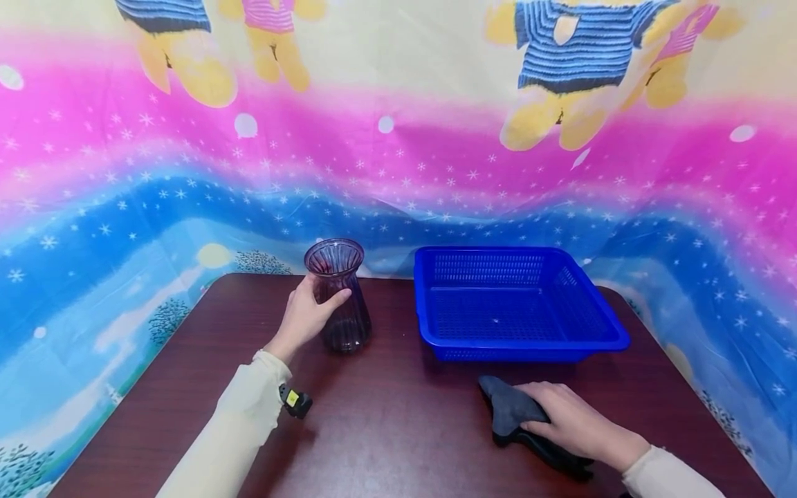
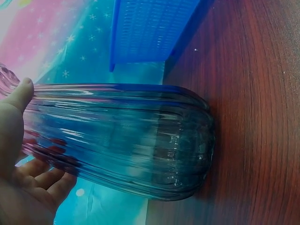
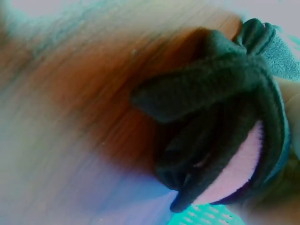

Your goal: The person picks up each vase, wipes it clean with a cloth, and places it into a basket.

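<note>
Two hands (image 1: 304,315); one vase (image 1: 347,321), center; one basket (image 1: 523,344), center right; one dark bundle (image 1: 510,409), lower right; one table (image 1: 386,422); four printed figures (image 1: 569,62), top.

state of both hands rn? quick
Left hand: holding the glass vase, gripped near its neck.
Right hand: closed on a dark fabric item, which looks like gloves.

Tabletop: vase (image 1: 349,321) left, basket (image 1: 523,345) right, cloth item (image 1: 507,408) near right.
Vase upright toward table's (image 1: 386,422) far edge, base contact unclear; left hand (image 1: 305,315) at its left side, up by the neck. Basket on far right part, apart from vase. Cloth item in right hand (image 1: 573,418), nearer than basket. Backdrop (image 1: 373,173) behind far edge, continuing along left and right.
</note>
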Demonstrator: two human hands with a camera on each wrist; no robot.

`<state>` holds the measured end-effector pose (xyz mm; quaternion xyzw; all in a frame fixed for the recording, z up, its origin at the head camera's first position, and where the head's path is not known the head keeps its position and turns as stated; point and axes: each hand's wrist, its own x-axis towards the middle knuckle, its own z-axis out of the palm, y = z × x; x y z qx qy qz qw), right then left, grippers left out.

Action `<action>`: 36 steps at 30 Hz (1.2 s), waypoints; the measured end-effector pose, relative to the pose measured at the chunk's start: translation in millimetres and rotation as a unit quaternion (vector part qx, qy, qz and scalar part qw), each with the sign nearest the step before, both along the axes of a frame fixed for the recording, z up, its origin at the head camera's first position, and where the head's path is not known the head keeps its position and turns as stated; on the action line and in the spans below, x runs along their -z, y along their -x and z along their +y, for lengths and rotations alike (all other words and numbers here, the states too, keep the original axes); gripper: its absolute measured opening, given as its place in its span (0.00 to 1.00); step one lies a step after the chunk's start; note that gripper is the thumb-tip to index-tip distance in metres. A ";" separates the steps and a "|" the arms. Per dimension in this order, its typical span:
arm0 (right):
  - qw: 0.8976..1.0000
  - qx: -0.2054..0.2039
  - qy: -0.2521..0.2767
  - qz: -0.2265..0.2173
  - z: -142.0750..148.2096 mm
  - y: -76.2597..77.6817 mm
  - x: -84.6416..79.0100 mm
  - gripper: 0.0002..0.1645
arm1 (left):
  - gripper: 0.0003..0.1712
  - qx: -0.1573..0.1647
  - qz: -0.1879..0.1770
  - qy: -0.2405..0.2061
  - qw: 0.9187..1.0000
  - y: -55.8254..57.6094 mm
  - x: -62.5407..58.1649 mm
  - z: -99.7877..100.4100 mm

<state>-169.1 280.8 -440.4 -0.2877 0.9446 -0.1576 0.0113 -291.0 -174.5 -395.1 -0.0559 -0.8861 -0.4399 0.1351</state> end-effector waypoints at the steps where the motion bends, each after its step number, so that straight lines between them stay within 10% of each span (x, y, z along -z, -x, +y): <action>1: 1.000 0.001 0.002 0.000 -0.4 0.2 -0.4 0.28 | 0.39 0.001 0.000 -0.001 1.000 0.5 0.1 -0.3; 36: 0.995 0.038 0.095 0.001 -44.9 -14.8 -15.3 0.20 | 0.37 0.036 -0.009 0.048 0.998 -3.8 -5.0 -6.3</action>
